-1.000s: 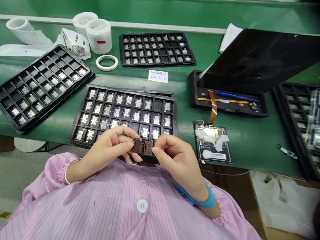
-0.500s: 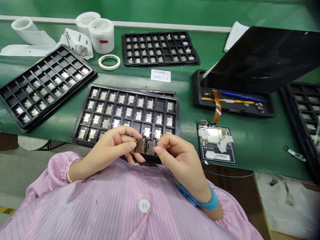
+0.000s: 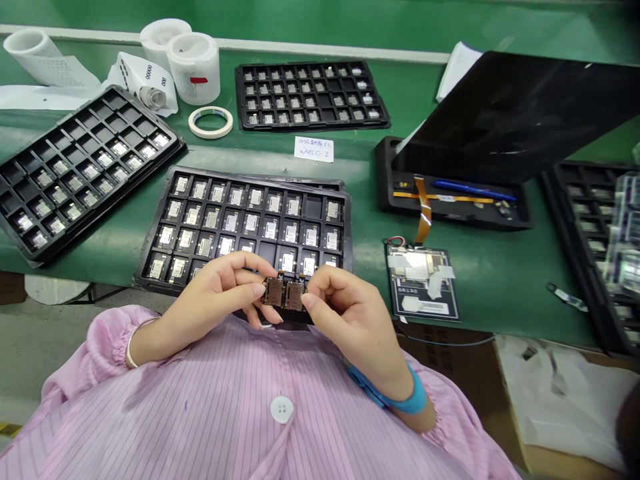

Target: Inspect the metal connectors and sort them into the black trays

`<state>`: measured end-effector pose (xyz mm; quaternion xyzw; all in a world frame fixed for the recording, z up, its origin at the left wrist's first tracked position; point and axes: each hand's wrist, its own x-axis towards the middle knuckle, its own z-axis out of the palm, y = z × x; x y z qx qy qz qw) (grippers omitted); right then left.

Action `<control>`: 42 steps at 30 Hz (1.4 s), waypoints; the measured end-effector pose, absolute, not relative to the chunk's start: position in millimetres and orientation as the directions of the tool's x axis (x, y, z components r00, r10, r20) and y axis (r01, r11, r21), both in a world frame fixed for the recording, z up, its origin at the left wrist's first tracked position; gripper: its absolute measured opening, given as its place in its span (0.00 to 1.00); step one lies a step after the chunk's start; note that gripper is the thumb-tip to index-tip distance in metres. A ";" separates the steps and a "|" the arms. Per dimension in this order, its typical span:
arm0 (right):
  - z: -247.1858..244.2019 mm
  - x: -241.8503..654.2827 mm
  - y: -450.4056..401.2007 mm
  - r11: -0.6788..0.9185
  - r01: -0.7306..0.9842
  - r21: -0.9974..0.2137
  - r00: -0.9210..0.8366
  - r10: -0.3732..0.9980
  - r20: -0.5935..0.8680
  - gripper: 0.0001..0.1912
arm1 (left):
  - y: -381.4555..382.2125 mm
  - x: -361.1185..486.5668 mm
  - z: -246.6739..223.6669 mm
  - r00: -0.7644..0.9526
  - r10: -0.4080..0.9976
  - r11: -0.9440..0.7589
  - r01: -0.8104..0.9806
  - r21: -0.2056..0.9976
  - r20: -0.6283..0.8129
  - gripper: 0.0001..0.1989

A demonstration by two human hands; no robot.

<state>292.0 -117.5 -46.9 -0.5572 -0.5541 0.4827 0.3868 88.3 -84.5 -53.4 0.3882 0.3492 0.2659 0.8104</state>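
Observation:
Just above the near edge of a black compartment tray (image 3: 313, 208), I hold two small circuit boards side by side. Each carries a metal card socket. My left hand (image 3: 233, 290) pinches the left board (image 3: 274, 292) between thumb and fingers. The right board (image 3: 294, 297) is gripped at its outer edge by the thumb and bent index finger of my right hand (image 3: 353, 313). Similar boards fill most pockets of the tray, and my hands hide part of its front row.
More part-filled trays stand at left (image 3: 173, 143), at the back (image 3: 333, 99) and far right (image 3: 565, 220). A propped dark screen (image 3: 520, 120) leans over a black box (image 3: 390, 200), cabled to a circuit assembly (image 3: 425, 287). Tape (image 3: 227, 130), film rolls (image 3: 197, 70) and a handwritten label (image 3: 314, 149) lie around.
The view has shifted slightly, so the bench appears farther left. Both boards stay pinched, and their metal faces look darker. More of a clear plastic item shows at far right.

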 end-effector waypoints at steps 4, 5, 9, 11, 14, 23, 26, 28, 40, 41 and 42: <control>-46.8 291.6 -117.1 -0.076 0.261 -0.962 -0.080 0.992 -0.100 0.10 | -85.0 89.0 -53.7 0.611 0.702 0.565 -0.167 0.808 -0.365 0.09; -47.0 291.7 -117.0 -0.072 0.264 -0.962 -0.080 0.992 -0.096 0.10 | -85.0 89.1 -53.6 0.612 0.701 0.566 -0.166 0.807 -0.366 0.09; -48.1 292.5 -117.4 -0.059 0.270 -0.961 -0.084 0.993 -0.085 0.10 | -84.7 89.3 -52.1 0.610 0.699 0.571 -0.163 0.805 -0.372 0.09; -48.6 292.8 -117.7 -0.060 0.262 -0.963 -0.086 0.993 -0.085 0.10 | -84.8 89.5 -51.0 0.612 0.701 0.570 -0.172 0.803 -0.366 0.08; -49.1 293.0 -117.4 -0.080 0.244 -0.966 -0.094 0.990 -0.106 0.10 | -85.1 89.6 -50.0 0.619 0.700 0.570 -0.184 0.801 -0.356 0.08; -49.7 293.1 -116.7 -0.137 0.197 -0.971 -0.104 0.982 -0.159 0.10 | -85.5 89.5 -50.0 0.621 0.699 0.572 -0.186 0.799 -0.356 0.08; -48.7 292.7 -116.4 -0.150 0.186 -0.971 -0.108 0.979 -0.172 0.10 | -85.2 89.4 -49.5 0.618 0.699 0.573 -0.183 0.799 -0.360 0.09; -48.3 292.6 -115.8 -0.158 0.182 -0.970 -0.112 0.977 -0.180 0.10 | -85.0 89.4 -49.3 0.619 0.699 0.574 -0.185 0.798 -0.359 0.09; -50.1 292.9 -113.8 -0.150 0.181 -0.972 -0.122 0.977 -0.173 0.10 | -84.2 89.5 -52.0 0.635 0.689 0.590 -0.213 0.779 -0.348 0.08; -49.7 292.8 -113.6 -0.154 0.182 -0.971 -0.121 0.977 -0.178 0.10 | -84.2 89.4 -52.3 0.634 0.691 0.590 -0.214 0.779 -0.349 0.08; -49.5 292.8 -113.5 -0.158 0.182 -0.970 -0.120 0.976 -0.182 0.10 | -84.3 89.3 -52.6 0.633 0.691 0.590 -0.216 0.778 -0.349 0.09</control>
